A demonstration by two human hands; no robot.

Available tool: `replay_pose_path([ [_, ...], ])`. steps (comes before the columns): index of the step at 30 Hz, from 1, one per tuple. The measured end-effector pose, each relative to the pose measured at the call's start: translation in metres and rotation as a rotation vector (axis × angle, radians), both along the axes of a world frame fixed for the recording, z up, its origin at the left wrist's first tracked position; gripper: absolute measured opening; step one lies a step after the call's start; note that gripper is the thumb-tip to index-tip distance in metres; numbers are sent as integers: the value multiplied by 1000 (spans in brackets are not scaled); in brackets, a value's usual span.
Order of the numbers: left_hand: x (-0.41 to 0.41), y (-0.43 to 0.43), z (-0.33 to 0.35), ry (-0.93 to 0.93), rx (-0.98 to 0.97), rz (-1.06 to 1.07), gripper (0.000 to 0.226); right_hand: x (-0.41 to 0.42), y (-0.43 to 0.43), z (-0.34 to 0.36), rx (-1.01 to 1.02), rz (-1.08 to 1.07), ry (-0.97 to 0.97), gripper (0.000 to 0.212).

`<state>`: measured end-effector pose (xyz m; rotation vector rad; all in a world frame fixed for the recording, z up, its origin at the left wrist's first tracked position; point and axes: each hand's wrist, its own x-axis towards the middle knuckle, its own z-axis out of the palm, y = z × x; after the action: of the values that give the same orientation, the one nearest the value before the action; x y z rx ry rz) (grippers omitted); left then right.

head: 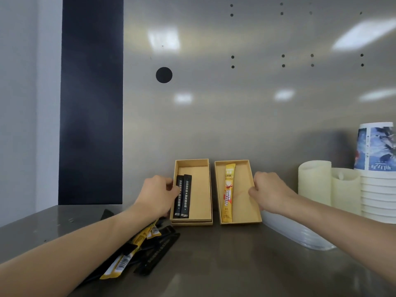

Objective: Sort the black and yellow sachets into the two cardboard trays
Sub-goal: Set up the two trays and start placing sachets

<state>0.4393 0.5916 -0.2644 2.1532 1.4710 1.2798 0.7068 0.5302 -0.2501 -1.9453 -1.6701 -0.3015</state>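
Black and yellow stick sachets [154, 254] lie heaped at the desk's [235, 264] near left edge, long axes slanting far-right, nearest the left hand [158, 194], whose grip pinches a black sachet [178, 200] in the left cardboard tray [201, 194]; the right hand [272, 194] clasps the right cardboard tray [242, 206] by its wall.

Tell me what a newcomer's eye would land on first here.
Two cardboard trays stand side by side at the centre against the metal wall: the left tray holds two black sachets, the right tray one yellow sachet. The left hand touches the black sachets and the right hand holds the right tray's outer wall. A mixed pile of sachets lies on the counter under the left arm.
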Motion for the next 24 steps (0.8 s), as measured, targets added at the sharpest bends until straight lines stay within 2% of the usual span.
replay_pose_path([
  [7, 13, -3, -4, 100, 176, 106, 22, -1, 3, -6, 39, 2, 5, 24],
  [10, 17, -4, -5, 151, 232, 146, 19, -2, 5, -7, 41, 12, 15, 12],
  [18, 13, 3, -7, 135, 146, 168, 21, -2, 6, -9, 43, 8, 31, 4],
  [20, 10, 0, -3, 142, 120, 158, 20, -3, 5, -8, 53, 6, 17, 9],
  [21, 8, -1, -1, 146, 115, 150, 26, -3, 3, -8, 65, 2, 8, 13],
  [23, 0, -7, 7, 139, 113, 146, 55, -4, 0, -5, 125, -4, -38, 20],
  [24, -6, -12, 11, 131, 117, 149, 58, -6, -2, -3, 164, 1, -61, 21],
])
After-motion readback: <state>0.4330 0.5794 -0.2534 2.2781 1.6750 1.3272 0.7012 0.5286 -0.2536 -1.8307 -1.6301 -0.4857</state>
